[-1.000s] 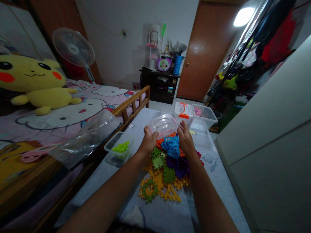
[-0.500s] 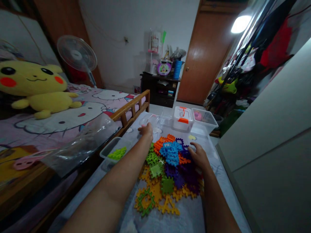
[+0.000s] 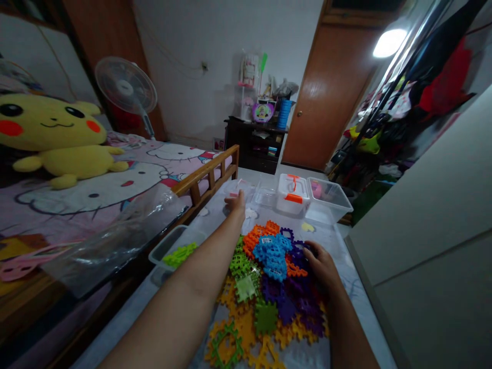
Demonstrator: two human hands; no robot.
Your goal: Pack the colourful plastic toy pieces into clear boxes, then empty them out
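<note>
My left hand is stretched forward at the near side of a clear plastic container, thumb up and apart from the fingers. Whether it touches the container I cannot tell. By the right edge of the pile, my right hand rests beside purple toothed plastic pieces, its fingers loosely spread and partly hidden. Blue interlocking pieces lie on top, with orange ones behind. Green pieces and yellow pieces spread toward me.
An open clear box with lime-green pieces stands left, partly behind my forearm. At the far end are a lidded box with orange clips and an open clear bin. A wooden bed rail borders the left, a pale cabinet the right.
The camera view has shifted, so the pile appears lower and closer. My right hand has lowered toward the purple pieces. My left hand stays near the clear container, its thumb now more upright.
</note>
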